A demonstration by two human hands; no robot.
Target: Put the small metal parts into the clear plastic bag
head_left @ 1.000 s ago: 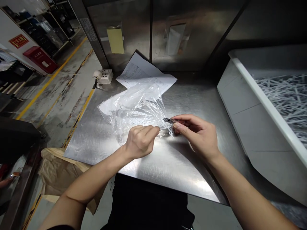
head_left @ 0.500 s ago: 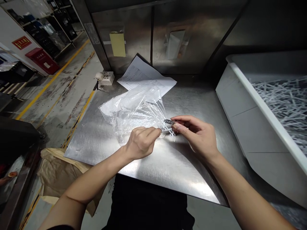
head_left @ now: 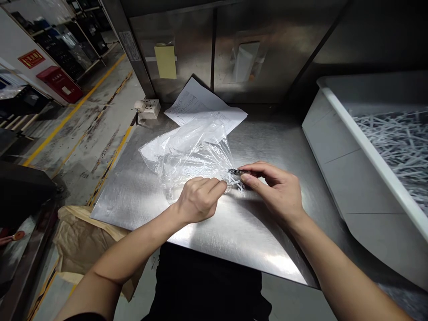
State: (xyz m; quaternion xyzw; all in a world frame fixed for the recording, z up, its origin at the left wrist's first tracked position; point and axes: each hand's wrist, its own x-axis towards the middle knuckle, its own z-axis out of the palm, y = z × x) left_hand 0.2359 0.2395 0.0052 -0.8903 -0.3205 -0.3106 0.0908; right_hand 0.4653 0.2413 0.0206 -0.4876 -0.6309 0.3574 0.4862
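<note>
My left hand point(head_left: 198, 199) is closed in a pinch on a small white plastic part point(head_left: 233, 180) at the mouth of a crumpled clear plastic bag point(head_left: 189, 154). My right hand point(head_left: 276, 189) is closed on a small metal tool point(head_left: 236, 171) whose tip touches that white part. Both hands rest low over the steel table point(head_left: 234, 232), just right of the bag. The bag lies partly over a printed paper sheet point(head_left: 200, 100).
A large white bin point(head_left: 337, 151) full of thin white plastic pieces stands at the right. A white power socket point(head_left: 147, 108) sits at the table's back left corner. A yellow note point(head_left: 166, 62) hangs on the steel back panel. Brown paper point(head_left: 87, 240) hangs below the table's left edge.
Both hands stay almost in place; the right hand and its tool have dropped slightly towards the white part. The view has shifted a little.
</note>
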